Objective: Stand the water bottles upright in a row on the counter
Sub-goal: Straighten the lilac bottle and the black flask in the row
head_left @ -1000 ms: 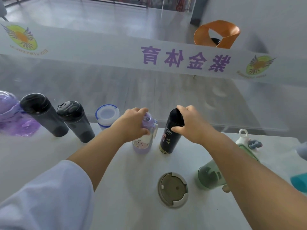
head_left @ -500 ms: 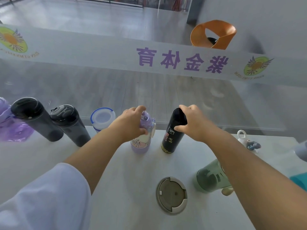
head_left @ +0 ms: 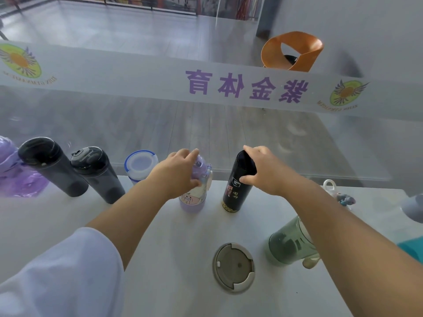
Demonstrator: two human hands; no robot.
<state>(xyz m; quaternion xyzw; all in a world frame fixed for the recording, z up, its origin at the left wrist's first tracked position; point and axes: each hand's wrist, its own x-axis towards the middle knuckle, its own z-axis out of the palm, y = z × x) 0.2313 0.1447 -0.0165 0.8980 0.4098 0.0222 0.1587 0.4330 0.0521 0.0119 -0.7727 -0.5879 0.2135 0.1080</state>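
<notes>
Left hand: your left hand (head_left: 176, 172) reaches in from the lower left, fingers curled over the cap of the lilac bottle (head_left: 193, 201), gripping it at the top.
Right hand: your right hand (head_left: 267, 172) grips the black bottle (head_left: 235, 191) near its top, fingers over the cap and thumb pressed on the side facing you.
Hands to each other: apart, each clamped on its own bottle, with a clear gap between them.
Lilac bottle: base on the tabletop (head_left: 160, 259), body upright, just left of the black bottle and not touching it.
Black bottle: base on the tabletop, body upright, directly under your right hand.
Row at left: a purple bottle (head_left: 13, 177) at the picture's edge, then two dark grey bottles (head_left: 52, 168) (head_left: 98, 177) and a blue-rimmed bottle (head_left: 140, 164), all standing along the far edge, the last just beside your left wrist.
Green bottle: the green bottle (head_left: 288, 245) lies on its side near you, under your right forearm and partly hidden by it.
White bottle: a white bottle (head_left: 336, 191) with a loop on its cap shows beyond your right forearm; whether it stands or lies cannot be told.
Tabletop fitting: a round grey cover (head_left: 233, 267) sits flush in the tabletop, between your forearms.
</notes>
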